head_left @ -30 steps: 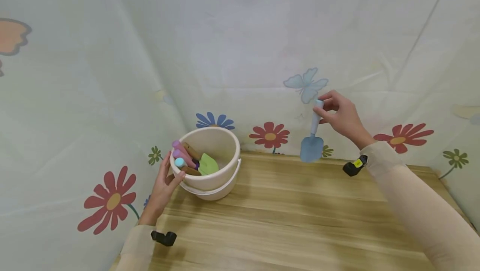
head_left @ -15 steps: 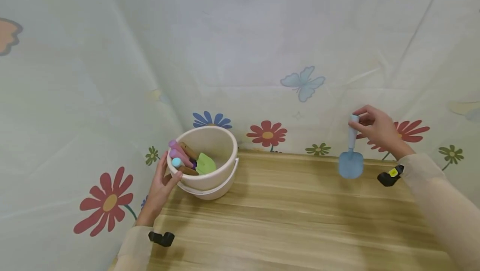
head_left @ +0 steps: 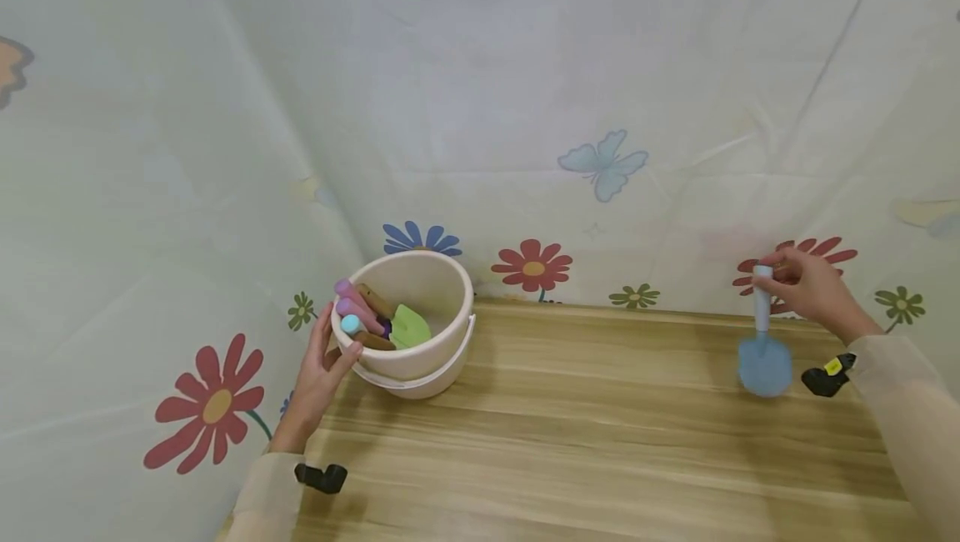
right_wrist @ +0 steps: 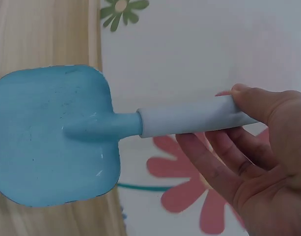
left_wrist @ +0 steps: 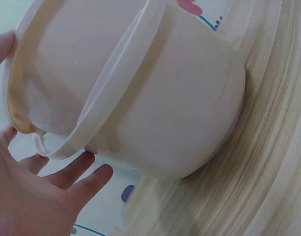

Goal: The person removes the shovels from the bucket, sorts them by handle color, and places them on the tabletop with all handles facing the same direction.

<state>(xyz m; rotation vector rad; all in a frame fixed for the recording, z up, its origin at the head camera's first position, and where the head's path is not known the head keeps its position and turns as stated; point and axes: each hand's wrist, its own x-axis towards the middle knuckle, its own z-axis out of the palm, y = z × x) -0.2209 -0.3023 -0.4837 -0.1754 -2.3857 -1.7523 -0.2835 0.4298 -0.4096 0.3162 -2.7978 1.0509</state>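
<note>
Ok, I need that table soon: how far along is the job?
Looks done: the blue shovel is outside the white bucket. In hand: the right grip holds it by its handle; the left grip touches the bucket. Remaining, perhaps: setting the shovel down, then the green blade and purple handles in the bucket.

Blue shovel [head_left: 764,364] in right hand [head_left: 813,288], shifted rightward and lower, farther from white bucket [head_left: 423,364], clear of printed butterfly [head_left: 603,165], hand now before rightmost red flower [head_left: 828,248], blade wholly over wooden tabletop [head_left: 600,417].
</note>
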